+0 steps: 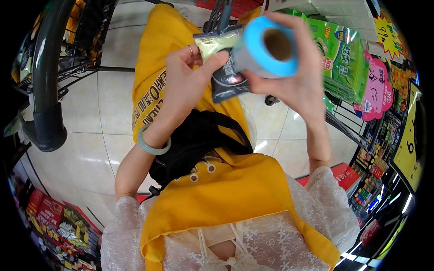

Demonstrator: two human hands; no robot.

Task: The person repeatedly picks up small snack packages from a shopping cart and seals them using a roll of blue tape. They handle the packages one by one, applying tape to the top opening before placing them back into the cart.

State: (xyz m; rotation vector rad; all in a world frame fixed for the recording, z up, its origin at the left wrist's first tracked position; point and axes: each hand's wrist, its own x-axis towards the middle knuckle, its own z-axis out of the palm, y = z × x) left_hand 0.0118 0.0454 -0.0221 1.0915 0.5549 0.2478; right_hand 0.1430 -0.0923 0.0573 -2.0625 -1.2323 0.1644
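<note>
My left hand [193, 76], with a ring and a pale green bangle at its wrist, grips a shiny snack-like packet [230, 76] with a pale yellow-green top and a dark lower part. Its thumb presses on the packet's front. In my right hand [291, 71] is a roll with a bright blue end [252, 44], a brown cardboard core and a translucent side. The roll is slightly blurred and lies over the packet's right side. Both things are held above my yellow apron [220, 189]. A black bag [193, 142] lies against the apron below my hands.
A shopping cart's dark handle [47, 84] stands at the left. Green packs [342, 57] with pink and yellow price signs are stacked at the upper right, above a wire rack. Red boxed goods [49, 210] lie at the lower left. Pale floor tiles [81, 155] show below.
</note>
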